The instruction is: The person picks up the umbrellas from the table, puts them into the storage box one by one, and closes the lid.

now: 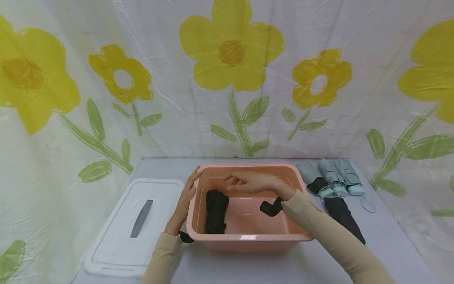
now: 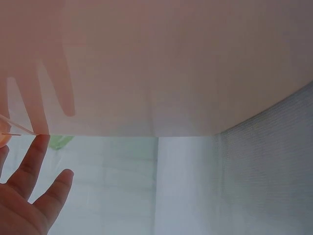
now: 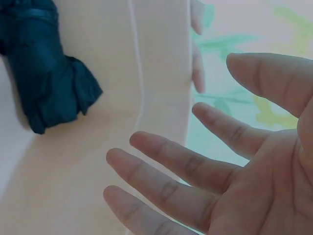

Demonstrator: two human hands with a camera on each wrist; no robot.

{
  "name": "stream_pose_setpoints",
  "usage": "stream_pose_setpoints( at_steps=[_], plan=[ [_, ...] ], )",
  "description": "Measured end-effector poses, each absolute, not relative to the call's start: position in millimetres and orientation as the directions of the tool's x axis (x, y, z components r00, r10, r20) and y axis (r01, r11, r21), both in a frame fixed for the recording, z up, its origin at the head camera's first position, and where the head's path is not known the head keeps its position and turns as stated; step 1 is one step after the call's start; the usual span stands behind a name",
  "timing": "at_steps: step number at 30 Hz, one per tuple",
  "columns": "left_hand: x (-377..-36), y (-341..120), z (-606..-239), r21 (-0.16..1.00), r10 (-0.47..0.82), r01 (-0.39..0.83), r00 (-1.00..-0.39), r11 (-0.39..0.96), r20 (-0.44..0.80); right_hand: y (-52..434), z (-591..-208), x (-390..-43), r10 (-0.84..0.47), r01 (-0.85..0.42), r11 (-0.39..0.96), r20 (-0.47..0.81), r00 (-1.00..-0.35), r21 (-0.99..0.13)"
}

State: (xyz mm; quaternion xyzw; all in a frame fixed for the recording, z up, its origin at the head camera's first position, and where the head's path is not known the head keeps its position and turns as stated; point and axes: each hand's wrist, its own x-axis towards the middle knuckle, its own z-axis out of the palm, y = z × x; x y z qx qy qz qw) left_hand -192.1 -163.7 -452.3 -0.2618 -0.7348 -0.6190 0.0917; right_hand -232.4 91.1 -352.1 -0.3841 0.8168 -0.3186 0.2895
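A pink plastic tub (image 1: 244,238) stands on the table in front of me. A folded black umbrella (image 1: 216,211) lies inside it on the left; the right wrist view shows that umbrella (image 3: 46,83) against the tub wall. My left hand (image 1: 187,194) rests flat against the tub's outer left wall (image 2: 161,73), fingers (image 2: 29,164) straight. Over the tub hovers my right hand (image 1: 244,182), fingers (image 3: 166,161) spread and holding nothing.
A white lid (image 1: 131,225) with a grey handle lies left of the tub. Right of it lie pale green folded umbrellas (image 1: 335,177) and a black one (image 1: 342,217). A flower-print sheet (image 1: 230,71) walls in the table.
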Motion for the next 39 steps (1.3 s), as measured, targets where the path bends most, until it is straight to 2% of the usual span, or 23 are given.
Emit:
stream_pose_setpoints(
  at_steps=[13,26,39],
  plan=[
    [-193,-164,-455,0.863,0.271,0.5,-0.843,0.078,0.464,108,-337,-222,-0.799,-0.462,0.444,-0.106,-0.592,-0.768],
    [-195,-165,-456,0.86,0.264,0.502,-0.844,0.088,0.466,131,-331,-220,-0.726,-0.386,0.475,-0.105,-0.679,-0.79],
    [-195,-165,-457,0.868,0.262,0.491,-0.849,0.073,0.458,164,-325,-208,-0.656,-0.465,0.481,0.047,-0.753,-0.743]
  ],
)
